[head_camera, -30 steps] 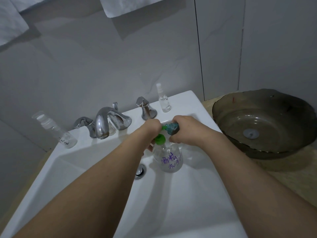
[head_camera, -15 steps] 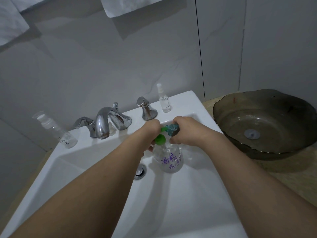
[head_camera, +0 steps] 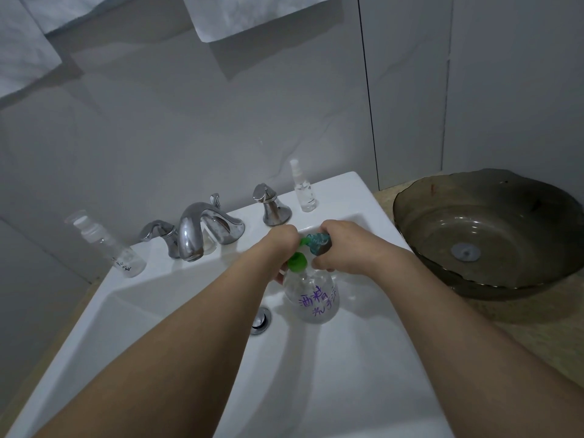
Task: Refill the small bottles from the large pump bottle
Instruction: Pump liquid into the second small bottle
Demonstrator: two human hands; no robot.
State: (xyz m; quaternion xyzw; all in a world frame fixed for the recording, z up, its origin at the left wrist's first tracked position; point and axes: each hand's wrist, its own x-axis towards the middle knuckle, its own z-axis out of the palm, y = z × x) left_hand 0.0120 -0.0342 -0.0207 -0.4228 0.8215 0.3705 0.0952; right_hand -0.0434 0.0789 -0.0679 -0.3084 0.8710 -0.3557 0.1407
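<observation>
I am in the step of filling: my left hand [head_camera: 281, 241] holds the green pump head [head_camera: 297, 262] of the large pump bottle [head_camera: 311, 295], which stands in the white sink [head_camera: 177, 317] near the drain [head_camera: 260, 320], with purple writing on its clear body. My right hand [head_camera: 343, 248] grips a small teal bottle [head_camera: 317, 241], tilted on its side, its mouth just beside the green spout. My fingers on both hands are curled closed around these things; how exactly the left ones lie on the pump I cannot tell, because the hand hides them. Two other small bottles wait on the sink rim: one clear spray bottle [head_camera: 303, 188] beside the right tap handle [head_camera: 271, 205], and one wider clear bottle [head_camera: 107, 245] at the left of the faucet [head_camera: 202, 229]. I judge the next move needs a slow press on the pump while I keep the small mouth exactly under the spout, otherwise the liquid may run over my fingers into the sink.
</observation>
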